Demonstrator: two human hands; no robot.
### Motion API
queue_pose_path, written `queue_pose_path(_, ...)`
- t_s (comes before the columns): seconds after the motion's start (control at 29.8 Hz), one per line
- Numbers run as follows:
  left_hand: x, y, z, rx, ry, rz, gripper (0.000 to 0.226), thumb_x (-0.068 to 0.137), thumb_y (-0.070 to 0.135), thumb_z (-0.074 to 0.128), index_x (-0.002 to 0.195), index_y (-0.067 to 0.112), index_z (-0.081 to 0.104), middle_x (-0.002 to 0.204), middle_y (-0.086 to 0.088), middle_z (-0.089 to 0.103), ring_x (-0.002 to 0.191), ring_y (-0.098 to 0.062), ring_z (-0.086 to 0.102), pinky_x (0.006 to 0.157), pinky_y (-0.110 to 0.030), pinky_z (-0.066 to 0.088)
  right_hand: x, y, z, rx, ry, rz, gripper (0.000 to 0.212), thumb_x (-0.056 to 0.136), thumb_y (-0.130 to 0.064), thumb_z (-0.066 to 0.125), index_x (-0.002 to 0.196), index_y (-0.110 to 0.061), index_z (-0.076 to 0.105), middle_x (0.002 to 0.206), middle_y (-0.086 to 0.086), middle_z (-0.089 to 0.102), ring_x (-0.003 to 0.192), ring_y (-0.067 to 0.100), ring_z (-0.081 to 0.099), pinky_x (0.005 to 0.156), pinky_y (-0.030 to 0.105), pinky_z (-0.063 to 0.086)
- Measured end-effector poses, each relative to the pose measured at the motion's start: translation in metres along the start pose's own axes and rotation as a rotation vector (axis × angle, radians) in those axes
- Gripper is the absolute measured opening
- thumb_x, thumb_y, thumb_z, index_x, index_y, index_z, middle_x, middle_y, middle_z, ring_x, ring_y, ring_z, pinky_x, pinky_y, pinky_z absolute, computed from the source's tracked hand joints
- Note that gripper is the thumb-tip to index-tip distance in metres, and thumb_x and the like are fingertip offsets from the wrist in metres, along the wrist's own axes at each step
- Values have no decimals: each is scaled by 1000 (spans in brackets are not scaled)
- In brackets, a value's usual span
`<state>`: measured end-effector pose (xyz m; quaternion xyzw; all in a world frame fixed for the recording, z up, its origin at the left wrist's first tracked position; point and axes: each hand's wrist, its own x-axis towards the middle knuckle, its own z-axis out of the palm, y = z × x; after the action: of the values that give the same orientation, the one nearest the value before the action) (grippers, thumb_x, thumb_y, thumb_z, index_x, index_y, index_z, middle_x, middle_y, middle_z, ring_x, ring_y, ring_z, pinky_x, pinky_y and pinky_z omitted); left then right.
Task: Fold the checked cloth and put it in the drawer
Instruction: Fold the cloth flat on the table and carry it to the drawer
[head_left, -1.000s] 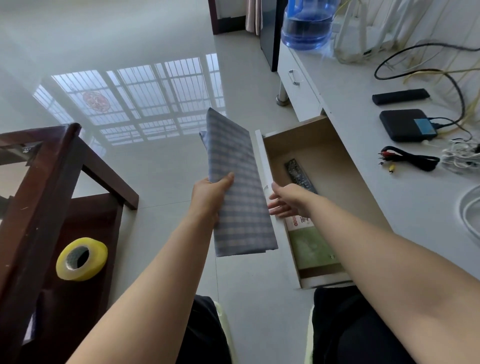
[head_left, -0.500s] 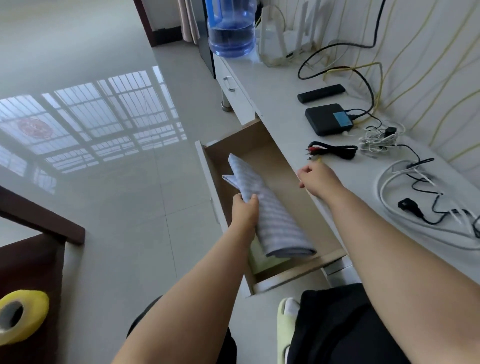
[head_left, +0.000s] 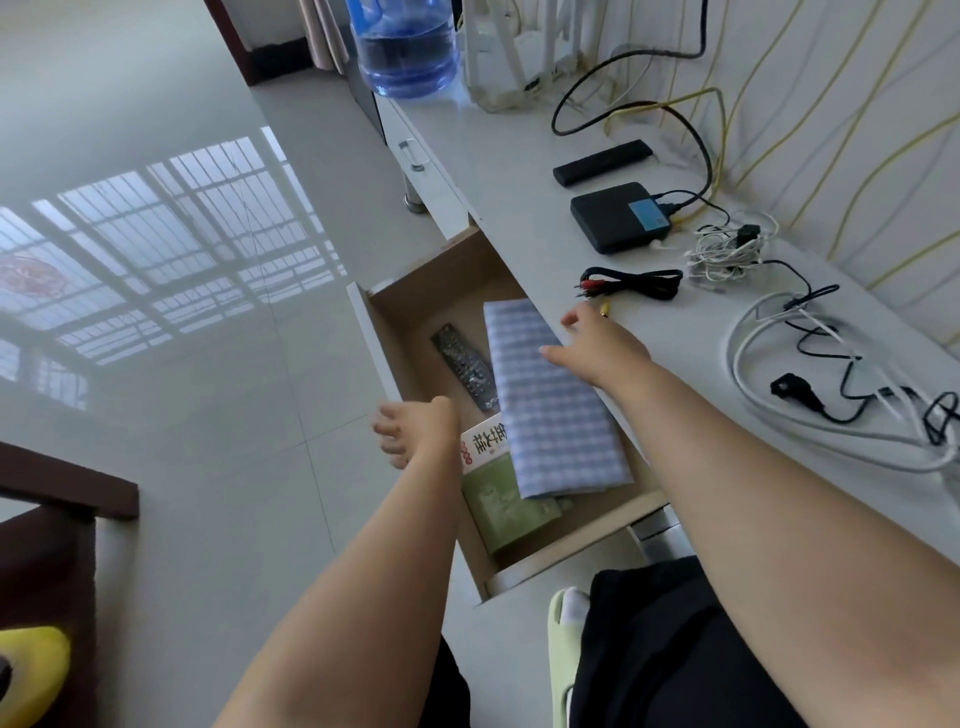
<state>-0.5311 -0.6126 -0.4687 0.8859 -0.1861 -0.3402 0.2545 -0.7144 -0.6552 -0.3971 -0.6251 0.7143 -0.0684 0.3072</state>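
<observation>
Two hands hover over the open drawer: the left hand empty, fingers loosely spread at its front edge; the folded checked cloth lies inside beside a remote; the right hand, released, hovers just above the cloth.

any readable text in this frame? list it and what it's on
Booklet in the drawer, beside the cloth: large black characters and a small red mark, seen sideways, too blurred to read with confidence.
Remote in the drawer: button legends too small to read.
Blue label on the black box on the desk: no legible text.
Water bottle: no readable label.
Nothing else carries text.
</observation>
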Motion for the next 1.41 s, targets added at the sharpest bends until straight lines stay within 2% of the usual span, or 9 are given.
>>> queue_pose_path(0.13,5,-7,-12,-39,-223,-145,77,92,22,49,152,19,0,153,-18,21,131,-39,37,105,-48,39,-10,-24,37,-415,74,-213,49,92,-35,53,136,-17,40,137,13,40,122,33,44,95,40,41)
queue_pose_path(0.27,4,-7,-26,-102,-313,-102,81,89,14,46,152,25,-4,144,-18,36,118,-35,54,93,-42,49,-19,-16,96,-779,-259,-526,48,94,-29,50,140,-20,40,152,5,28,140,29,25,108,50,30)
queue_pose_path(0.37,6,-7,-31,-67,-342,-104,77,88,19,48,152,22,5,144,-17,36,123,-36,47,98,-47,47,-19,4,112,-943,-387,-442,54,93,-23,52,144,-21,33,158,-4,18,145,25,17,113,58,14)
queue_pose_path(0.57,10,-9,-33,-229,-355,-42,65,88,15,57,146,9,28,142,-18,44,114,-32,52,95,-41,45,-26,0,102,-1278,-468,-300,45,94,-20,46,140,-19,44,147,3,41,139,30,29,114,60,2)
queue_pose_path(0.74,8,-7,-38,-206,-353,-132,62,89,24,52,144,9,28,107,-10,50,73,-21,45,66,-33,45,-25,5,93,-681,-443,-202,33,96,-24,41,127,-23,50,130,4,56,115,27,54,87,39,43)
queue_pose_path(0.87,2,-6,-42,-257,-356,-155,34,88,23,50,118,9,42,83,-4,45,68,-20,46,62,-30,41,-12,-7,49,-310,24,-316,36,93,-13,40,124,-18,58,129,7,58,113,31,55,88,36,45)
queue_pose_path(1.04,-2,5,-44,-371,-331,-96,9,86,20,51,89,12,53,85,-8,55,68,-19,50,74,-36,42,-14,-10,15,-134,223,-301,45,89,-1,39,129,-14,54,133,8,55,123,27,46,92,38,43)
queue_pose_path(1.11,-11,12,-43,-364,-312,-45,23,84,27,50,98,9,56,94,-10,60,76,-24,57,73,-35,48,-11,-8,5,-26,294,-217,39,91,-5,40,126,-15,56,129,8,57,119,29,49,91,40,46)
queue_pose_path(1.41,-53,33,-41,-418,-478,2,35,95,34,49,124,14,48,83,0,55,67,-13,53,41,-19,44,-13,14,-14,159,-39,-93,44,91,-7,39,132,-16,49,138,5,53,127,20,49,106,36,40)
